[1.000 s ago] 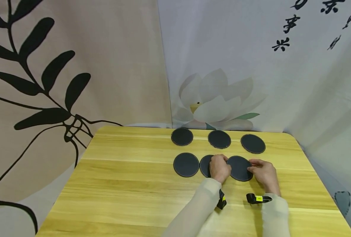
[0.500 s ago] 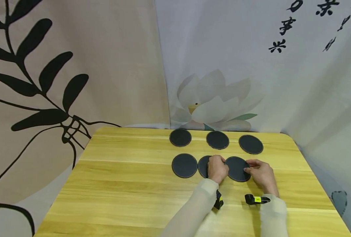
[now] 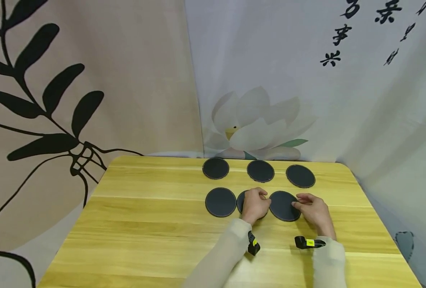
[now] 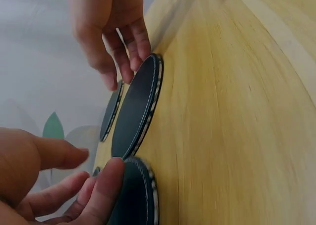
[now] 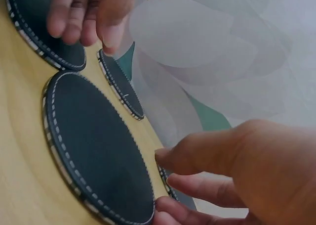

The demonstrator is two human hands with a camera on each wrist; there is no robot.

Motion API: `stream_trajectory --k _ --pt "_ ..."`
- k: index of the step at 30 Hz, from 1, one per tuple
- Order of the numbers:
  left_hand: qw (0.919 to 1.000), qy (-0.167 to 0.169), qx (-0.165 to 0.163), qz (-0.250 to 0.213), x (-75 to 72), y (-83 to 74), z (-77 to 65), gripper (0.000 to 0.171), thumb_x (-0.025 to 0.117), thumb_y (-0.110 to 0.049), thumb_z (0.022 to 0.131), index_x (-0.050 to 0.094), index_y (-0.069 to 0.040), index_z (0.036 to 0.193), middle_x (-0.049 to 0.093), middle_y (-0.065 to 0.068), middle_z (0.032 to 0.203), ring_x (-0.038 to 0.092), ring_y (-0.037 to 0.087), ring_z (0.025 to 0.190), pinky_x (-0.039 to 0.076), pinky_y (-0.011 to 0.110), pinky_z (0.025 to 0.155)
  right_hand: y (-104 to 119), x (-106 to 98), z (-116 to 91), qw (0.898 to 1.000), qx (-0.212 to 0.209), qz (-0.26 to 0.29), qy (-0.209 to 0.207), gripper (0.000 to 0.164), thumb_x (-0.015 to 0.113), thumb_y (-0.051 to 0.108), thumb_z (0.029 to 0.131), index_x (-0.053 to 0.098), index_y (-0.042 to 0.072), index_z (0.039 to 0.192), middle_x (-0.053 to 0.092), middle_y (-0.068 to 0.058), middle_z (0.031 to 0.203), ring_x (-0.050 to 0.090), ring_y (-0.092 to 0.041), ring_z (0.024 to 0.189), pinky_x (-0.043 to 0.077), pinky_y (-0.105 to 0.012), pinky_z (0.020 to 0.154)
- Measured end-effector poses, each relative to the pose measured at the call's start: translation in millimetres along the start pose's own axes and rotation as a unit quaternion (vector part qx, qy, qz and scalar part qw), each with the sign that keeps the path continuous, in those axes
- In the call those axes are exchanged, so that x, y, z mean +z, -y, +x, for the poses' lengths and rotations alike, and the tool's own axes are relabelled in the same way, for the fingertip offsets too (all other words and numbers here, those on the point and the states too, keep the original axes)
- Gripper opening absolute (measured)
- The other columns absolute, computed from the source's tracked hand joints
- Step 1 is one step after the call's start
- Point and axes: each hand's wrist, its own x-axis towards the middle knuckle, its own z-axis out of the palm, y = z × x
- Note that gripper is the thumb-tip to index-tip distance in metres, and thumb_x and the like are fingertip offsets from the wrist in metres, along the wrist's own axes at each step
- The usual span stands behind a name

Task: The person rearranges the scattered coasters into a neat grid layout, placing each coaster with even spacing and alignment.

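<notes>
In the head view my left hand (image 3: pixel 256 206) is over the middle coaster (image 3: pixel 240 201) of the front row, covering most of it. Its thumb and fingers are apart, and the left wrist view shows the thumb tip in front of that coaster (image 4: pixel 134 195). My right hand (image 3: pixel 314 212) is at the right edge of the right front coaster (image 3: pixel 284 206). Lower fingertips touch the rim of this coaster (image 5: pixel 98 146) in the right wrist view, while thumb and index stay spread. Both coasters are round, black, flat on the table and edged with pale stitching; their rims meet.
Left of them, another front coaster (image 3: pixel 220 202) touches the middle one. Three more coasters lie spaced along the table's back edge: left (image 3: pixel 215 168), middle (image 3: pixel 260 171), right (image 3: pixel 301 176). A printed curtain (image 3: pixel 144 80) hangs behind the wooden table (image 3: pixel 134 240).
My left hand has drawn slightly leftward, away from the right front coaster's edge and further over the middle one. My right hand stays at its coaster. The head view has turned a little.
</notes>
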Motion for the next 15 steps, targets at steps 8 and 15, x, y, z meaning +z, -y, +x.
stream_trajectory --k 8,15 --pt "0.9997 0.003 0.015 -0.018 -28.4 6.8 1.2 0.021 0.075 -0.018 0.093 0.075 -0.005 0.11 0.068 0.001 0.086 0.059 0.006 0.071 0.053 0.024 0.066 14 -2 -7 1.0 -0.013 0.008 0.007 0.055 0.064 0.036 0.101 0.054 0.005 0.146 0.06 -0.024 0.141 0.059 -0.041 0.129 0.054 -0.047 0.097" --pt "0.9998 0.004 0.006 -0.019 -61.2 11.8 4.9 0.03 0.076 -0.026 0.094 0.074 -0.008 0.118 0.07 0.005 0.096 0.064 0.011 0.08 0.055 0.025 0.068 30 16 -8 0.999 -0.018 0.041 -0.008 0.054 0.066 0.03 0.1 0.052 0.008 0.148 0.06 -0.019 0.14 0.06 -0.037 0.129 0.056 -0.04 0.097"
